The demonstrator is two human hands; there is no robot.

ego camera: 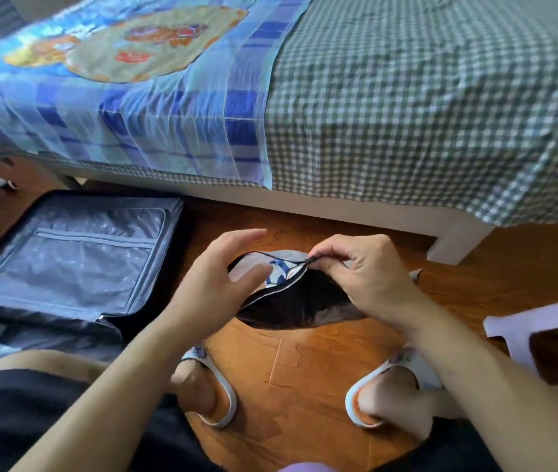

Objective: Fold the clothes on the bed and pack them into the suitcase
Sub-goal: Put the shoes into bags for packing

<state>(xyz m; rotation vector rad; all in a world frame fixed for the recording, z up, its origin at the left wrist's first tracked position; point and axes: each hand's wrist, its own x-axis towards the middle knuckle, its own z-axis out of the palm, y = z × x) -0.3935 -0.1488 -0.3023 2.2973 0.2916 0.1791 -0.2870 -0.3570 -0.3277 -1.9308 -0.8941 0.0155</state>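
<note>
Right hand [366, 277] pinches zipper pull on dark pouch [304, 301], frame centre, above floor. Left hand [216, 277] loose, fingers spread, beside it, holding nothing. Open suitcase [73, 253] centre-left; bed [407, 97] across top.

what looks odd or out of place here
Little stands out. The dark pouch is zipped only partway, with blue and white fabric showing through the gap while the right hand pinches its zip end. The blue quilt hangs skewed over the bed's edge. The suitcase lies open on the floor.
</note>
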